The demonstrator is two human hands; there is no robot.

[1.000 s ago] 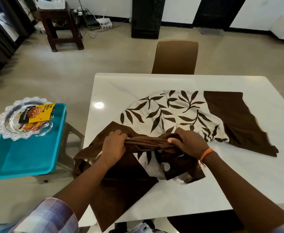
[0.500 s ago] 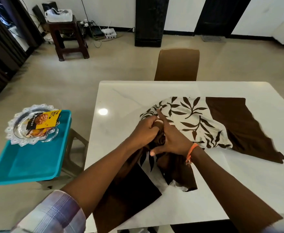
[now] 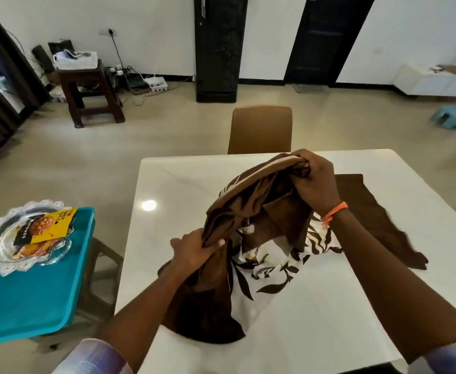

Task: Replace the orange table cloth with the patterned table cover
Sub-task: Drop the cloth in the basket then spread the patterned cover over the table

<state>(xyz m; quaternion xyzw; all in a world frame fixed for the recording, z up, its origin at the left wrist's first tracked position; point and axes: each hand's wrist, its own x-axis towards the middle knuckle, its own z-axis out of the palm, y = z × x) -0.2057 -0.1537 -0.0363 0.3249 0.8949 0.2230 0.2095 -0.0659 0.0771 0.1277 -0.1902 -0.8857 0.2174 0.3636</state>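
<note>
Gripping the patterned table cover (image 3: 259, 201), my left hand (image 3: 194, 249) and right hand (image 3: 314, 182) stay clamped on it above the bench (image 3: 183, 184).

The hands have parted: the right hand (image 3: 314, 182) has lifted its bunch of cover (image 3: 251, 211) toward 1 o'clock, the left hand (image 3: 194, 248) drawn toward 7 o'clock.
</note>
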